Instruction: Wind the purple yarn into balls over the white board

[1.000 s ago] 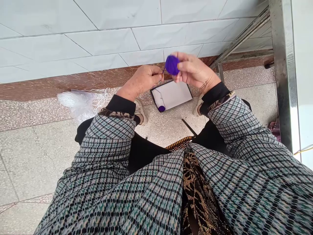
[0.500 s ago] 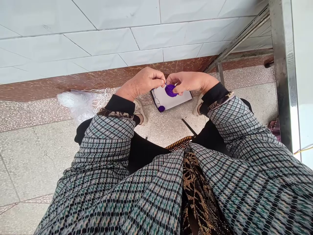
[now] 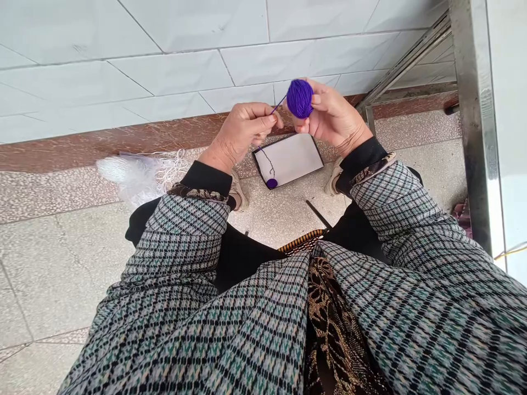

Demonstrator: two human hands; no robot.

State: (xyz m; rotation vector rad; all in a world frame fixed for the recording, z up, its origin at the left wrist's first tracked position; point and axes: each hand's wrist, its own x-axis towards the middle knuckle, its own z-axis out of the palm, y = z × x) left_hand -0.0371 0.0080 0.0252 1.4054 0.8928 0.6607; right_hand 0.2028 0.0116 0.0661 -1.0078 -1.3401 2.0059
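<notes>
The right hand [image 3: 334,114] has risen, fingers curled around a purple yarn ball [image 3: 300,99], while the left hand [image 3: 241,134] pinches its strand [image 3: 279,104]. Below the hands, a smaller purple ball [image 3: 272,183] sits on a black-edged white board [image 3: 289,159].

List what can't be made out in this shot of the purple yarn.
Head view:
- The yarn strand inside the left hand: hidden by its fingers.
- The back of the purple yarn ball: hidden by the right hand.
- The striped woven rim: the rest is hidden by the sleeves.
- The small purple ball: too small to tell whether the strand joins it.
</notes>
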